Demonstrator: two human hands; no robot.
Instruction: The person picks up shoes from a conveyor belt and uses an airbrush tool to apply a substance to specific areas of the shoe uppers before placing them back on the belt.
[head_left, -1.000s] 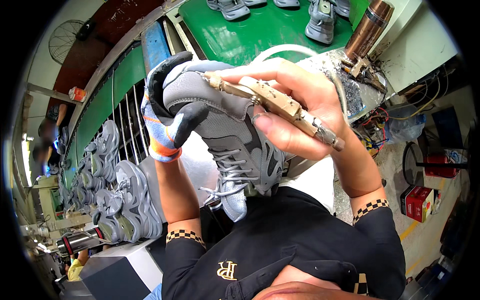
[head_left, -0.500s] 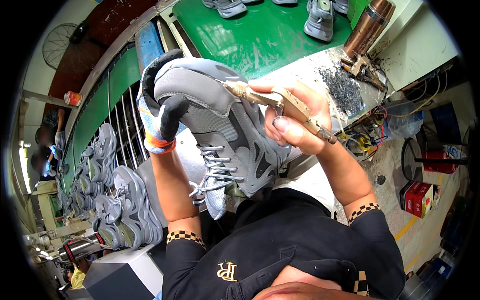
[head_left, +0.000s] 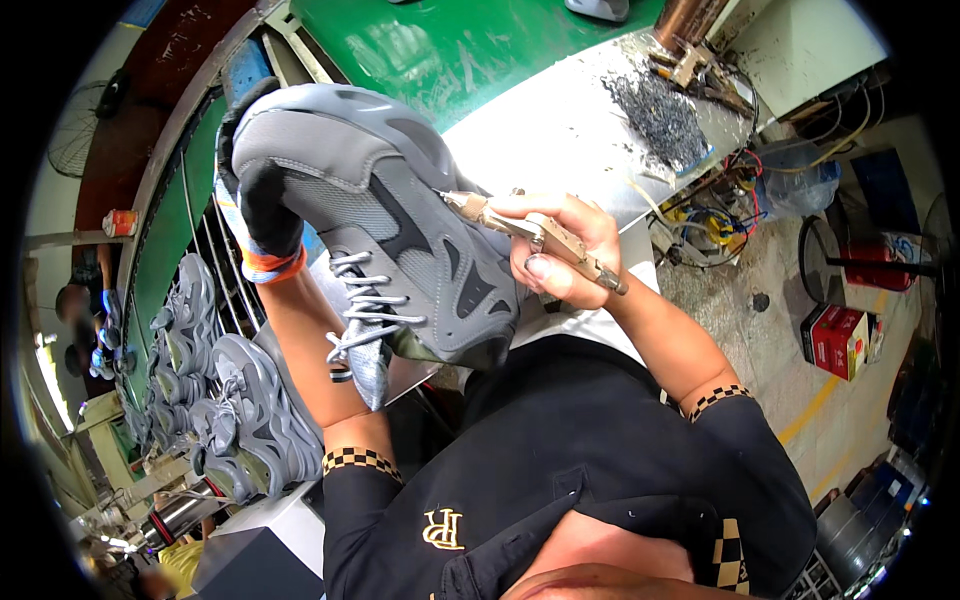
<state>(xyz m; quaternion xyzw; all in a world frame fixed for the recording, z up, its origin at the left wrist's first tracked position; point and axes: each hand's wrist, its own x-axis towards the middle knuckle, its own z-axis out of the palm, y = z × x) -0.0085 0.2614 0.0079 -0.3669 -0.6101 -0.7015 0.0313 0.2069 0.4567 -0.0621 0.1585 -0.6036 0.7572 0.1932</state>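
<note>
Gray sneaker (head_left: 388,215) slanted lengthwise, toe (head_left: 290,150) toward upper left

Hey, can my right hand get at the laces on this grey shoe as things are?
Probably for a touch, though not a free grasp: the laces look uncovered, but the right hand is gripping the metal tool.

The metal tool (head_left: 562,246) has moved — farther back along the shoe (head_left: 400,205).
</note>
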